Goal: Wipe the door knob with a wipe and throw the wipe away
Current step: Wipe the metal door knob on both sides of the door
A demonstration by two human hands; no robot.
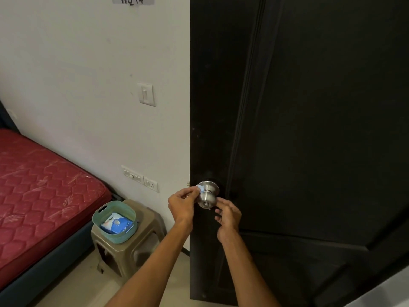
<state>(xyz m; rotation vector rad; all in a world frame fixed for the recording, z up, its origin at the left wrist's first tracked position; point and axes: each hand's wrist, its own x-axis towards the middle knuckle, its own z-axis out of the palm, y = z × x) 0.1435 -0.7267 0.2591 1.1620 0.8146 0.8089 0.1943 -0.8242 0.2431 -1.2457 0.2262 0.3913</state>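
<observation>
Door knob: the steel door knob [209,192] sits at the left edge of the black door [309,129], between the two hands.
Wipe: a small pale-blue wipe [199,188], bunched against the upper left side of the knob, near its collar.
Left hand: the left hand [182,204] pinches the wipe between thumb and fingertips and presses it onto the knob.
Right hand: the right hand [229,216] is just beside the knob's lower right, fingers loosely curled. I cannot tell whether it grips the knob, holds an end of the wipe, or holds nothing.
Step in hand: wiping, probably at an early stage, since only one side is covered.
Doing it well: spread the wipe wider, work it round the whole ball, the neck and the front face, and steady the knob so it does not turn.
Risk: the door may swing under pressure.
Disposal: no bin plainly shows. A teal basket [97,214] on a stool [132,251] holds a pack of wipes [117,224].
</observation>
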